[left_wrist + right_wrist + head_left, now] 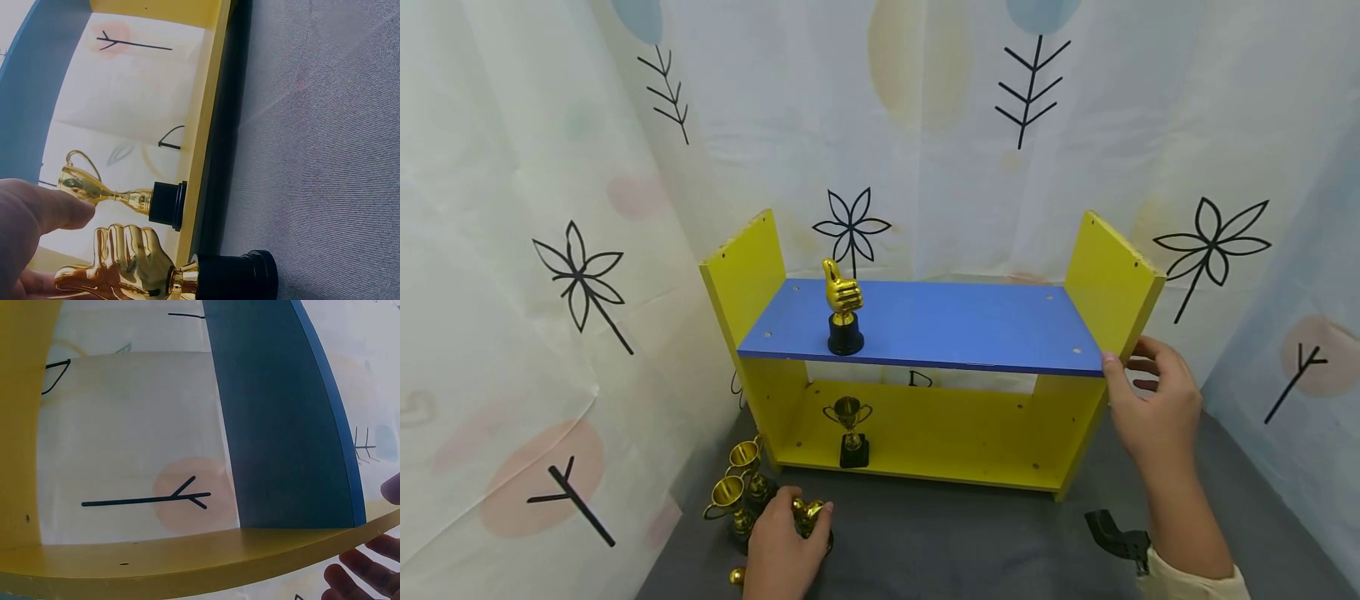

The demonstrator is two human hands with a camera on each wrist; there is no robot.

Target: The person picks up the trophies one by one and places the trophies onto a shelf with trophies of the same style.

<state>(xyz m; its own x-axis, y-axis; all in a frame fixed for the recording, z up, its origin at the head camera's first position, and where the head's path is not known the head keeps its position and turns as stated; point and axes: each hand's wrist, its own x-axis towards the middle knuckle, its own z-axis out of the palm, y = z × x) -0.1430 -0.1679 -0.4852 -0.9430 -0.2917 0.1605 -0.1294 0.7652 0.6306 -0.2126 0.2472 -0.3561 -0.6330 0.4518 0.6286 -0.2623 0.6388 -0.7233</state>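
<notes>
In the head view my left hand (pixel 782 546) is at a golden thumbs-up trophy (pixel 808 512) standing on the grey cloth. The left wrist view shows its fingers spread about the top of that trophy (pixel 128 262), with a gap on one side. My right hand (pixel 1157 408) holds the right side panel of a yellow-and-blue shelf (pixel 1116 283). Its thumb is at the front edge by the blue board, and the fingers (pixel 350 581) lie along the outer side. Another thumbs-up trophy (pixel 844 312) stands on the blue board; a cup trophy (pixel 852 433) stands on the yellow bottom board.
Two golden cup trophies (pixel 727 496) stand on the cloth left of my left hand. A small gold piece (pixel 737 576) shows beside that wrist. Grey cloth (pixel 955 542) spreads before the shelf, and a printed curtain (pixel 970 167) hangs behind it.
</notes>
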